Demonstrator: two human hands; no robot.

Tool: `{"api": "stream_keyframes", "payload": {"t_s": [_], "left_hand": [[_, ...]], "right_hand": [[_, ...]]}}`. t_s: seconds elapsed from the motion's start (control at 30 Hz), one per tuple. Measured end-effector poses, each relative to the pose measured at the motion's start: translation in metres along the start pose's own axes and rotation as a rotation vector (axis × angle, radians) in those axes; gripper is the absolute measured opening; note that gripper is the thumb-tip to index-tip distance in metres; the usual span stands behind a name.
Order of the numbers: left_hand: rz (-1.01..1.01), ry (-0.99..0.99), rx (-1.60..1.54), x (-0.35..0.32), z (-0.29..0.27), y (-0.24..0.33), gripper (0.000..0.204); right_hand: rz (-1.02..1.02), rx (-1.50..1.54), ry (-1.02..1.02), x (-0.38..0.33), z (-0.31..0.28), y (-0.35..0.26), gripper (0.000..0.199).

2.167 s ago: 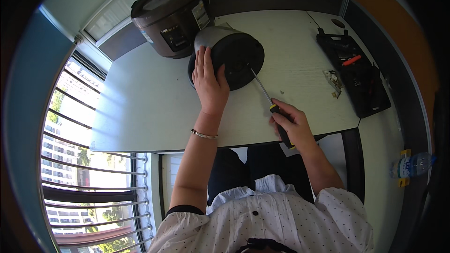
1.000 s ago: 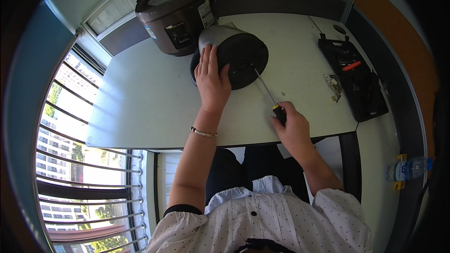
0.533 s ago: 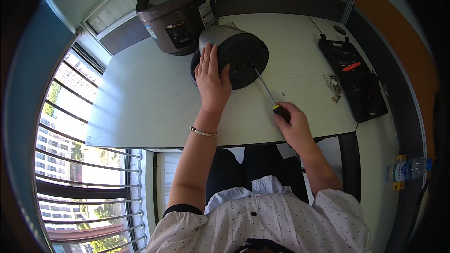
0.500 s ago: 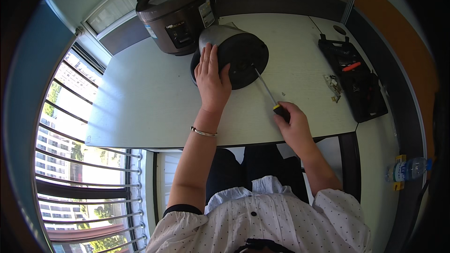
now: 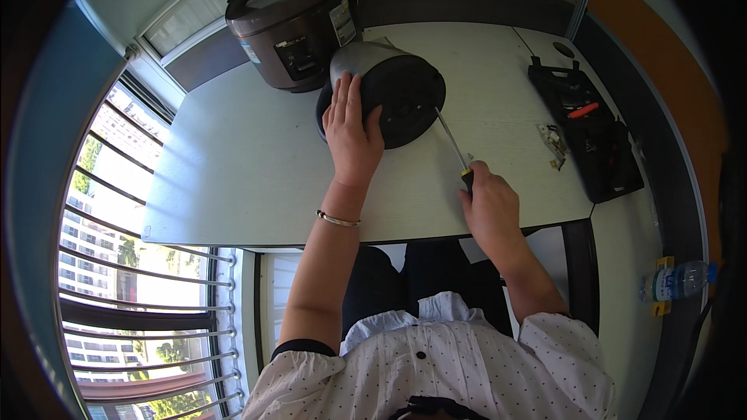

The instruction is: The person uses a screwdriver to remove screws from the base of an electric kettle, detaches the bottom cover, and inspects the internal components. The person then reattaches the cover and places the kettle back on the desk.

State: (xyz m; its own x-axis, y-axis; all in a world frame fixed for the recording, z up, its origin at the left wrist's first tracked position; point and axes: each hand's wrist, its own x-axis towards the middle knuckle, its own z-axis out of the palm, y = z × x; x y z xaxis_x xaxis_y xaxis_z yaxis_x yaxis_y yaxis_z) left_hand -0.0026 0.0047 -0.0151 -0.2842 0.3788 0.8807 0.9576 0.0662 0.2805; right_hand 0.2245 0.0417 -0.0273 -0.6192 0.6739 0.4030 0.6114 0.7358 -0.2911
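An electric kettle with a silver-grey body lies tipped on the table, its round black base turned toward me. My left hand holds it, fingers stretched along the body and thumb against the base. In my right hand is a screwdriver with a long metal shaft and a black and yellow handle, most of which my fingers hide. Its tip is at the right edge of the base; whether it touches I cannot tell. Small light spots, perhaps screws or holes, dot the base.
A brown rice cooker stands right behind the kettle. At the right lies an open black tool case with a red-orange tool in it. Small metal bits lie beside the case. A plastic bottle is farther right.
The screwdriver tip has moved right, from inside the base to its edge. My right hand has shifted slightly right and its grip has turned. The left hand and kettle stay put.
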Motion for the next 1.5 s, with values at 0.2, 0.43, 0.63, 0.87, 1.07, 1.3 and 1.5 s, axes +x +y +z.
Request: {"api": "stream_keyframes", "payload": {"t_s": [0.2, 0.43, 0.63, 0.87, 1.07, 1.3, 1.5], "left_hand": [[-0.001, 0.004, 0.0, -0.001, -0.001, 0.001, 0.05], [-0.002, -0.004, -0.009, -0.001, 0.0, 0.0, 0.049], [0.001, 0.007, -0.009, -0.001, 0.0, 0.0, 0.05], [-0.006, 0.002, -0.02, -0.001, 0.001, -0.001, 0.05], [-0.02, -0.012, -0.032, -0.002, 0.0, -0.002, 0.05], [-0.014, 0.0, -0.033, -0.001, 0.0, -0.001, 0.051], [-0.025, -0.007, -0.032, -0.001, -0.001, -0.001, 0.051]], "right_hand": [[-0.015, 0.094, 0.044, -0.006, -0.005, 0.0, 0.035], [-0.023, 0.254, 0.021, -0.01, 0.0, 0.002, 0.035], [0.001, 0.302, 0.007, -0.008, 0.005, 0.003, 0.035], [0.021, 0.325, -0.013, -0.007, 0.007, 0.004, 0.034], [0.038, 0.354, -0.027, -0.008, 0.006, 0.002, 0.033], [0.049, 0.404, -0.021, -0.008, 0.007, 0.003, 0.033], [0.055, 0.426, -0.015, -0.01, 0.007, 0.003, 0.033]]}}
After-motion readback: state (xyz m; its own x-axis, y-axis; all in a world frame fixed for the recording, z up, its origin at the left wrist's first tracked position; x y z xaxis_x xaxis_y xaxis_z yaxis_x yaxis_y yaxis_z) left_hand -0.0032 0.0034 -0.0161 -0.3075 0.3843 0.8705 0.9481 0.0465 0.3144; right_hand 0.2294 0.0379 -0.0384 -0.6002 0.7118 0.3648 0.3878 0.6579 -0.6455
